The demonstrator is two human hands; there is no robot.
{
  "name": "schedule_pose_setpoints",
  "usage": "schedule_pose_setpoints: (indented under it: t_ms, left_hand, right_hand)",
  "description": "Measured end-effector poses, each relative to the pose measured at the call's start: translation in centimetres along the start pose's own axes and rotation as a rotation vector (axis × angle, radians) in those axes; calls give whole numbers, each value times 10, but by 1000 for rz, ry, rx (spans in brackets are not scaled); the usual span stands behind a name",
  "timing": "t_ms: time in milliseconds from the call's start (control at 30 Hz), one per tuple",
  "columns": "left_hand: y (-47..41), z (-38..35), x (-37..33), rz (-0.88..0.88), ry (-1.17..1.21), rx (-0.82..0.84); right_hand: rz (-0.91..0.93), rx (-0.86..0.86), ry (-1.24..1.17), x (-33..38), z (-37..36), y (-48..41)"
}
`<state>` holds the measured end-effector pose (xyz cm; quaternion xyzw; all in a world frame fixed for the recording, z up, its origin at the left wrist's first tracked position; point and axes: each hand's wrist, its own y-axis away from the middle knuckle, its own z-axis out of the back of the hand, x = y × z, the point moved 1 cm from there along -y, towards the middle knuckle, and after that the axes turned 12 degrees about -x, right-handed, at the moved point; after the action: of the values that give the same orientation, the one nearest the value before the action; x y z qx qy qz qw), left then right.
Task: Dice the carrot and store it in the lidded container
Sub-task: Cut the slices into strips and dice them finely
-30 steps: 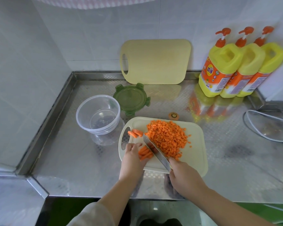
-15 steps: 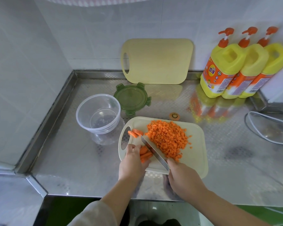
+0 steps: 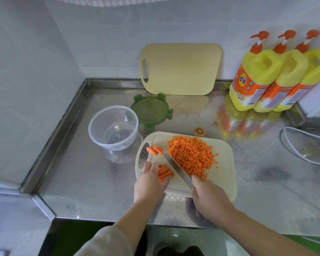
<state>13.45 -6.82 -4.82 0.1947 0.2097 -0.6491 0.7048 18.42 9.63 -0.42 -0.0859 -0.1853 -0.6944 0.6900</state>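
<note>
Two bare hands work over a pale cutting board (image 3: 222, 174) on a steel counter (image 3: 92, 172), seen from the head camera. The left hand (image 3: 150, 182) holds a few carrot strips (image 3: 164, 173) down with curled fingers at the board's near left. The right hand (image 3: 209, 198) grips the handle of a knife (image 3: 175, 166), whose blade slants between the strips and a heap of diced carrot (image 3: 191, 156) mid-board. A clear container (image 3: 113, 127) stands uncovered just left of the board, with its green lid (image 3: 150, 110) lying behind it.
</note>
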Motion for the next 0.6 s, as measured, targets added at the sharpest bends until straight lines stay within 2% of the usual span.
schedule_pose_setpoints:
  t_ms: [400, 600]
  left_hand:
    - [-7, -4, -12, -23, -121, -34]
    - [1, -2, -4, -74, -151, 45]
  right_hand:
    - [-29, 14, -50, -1, -6, 3]
    - [-1, 5, -37, -2, -2, 2]
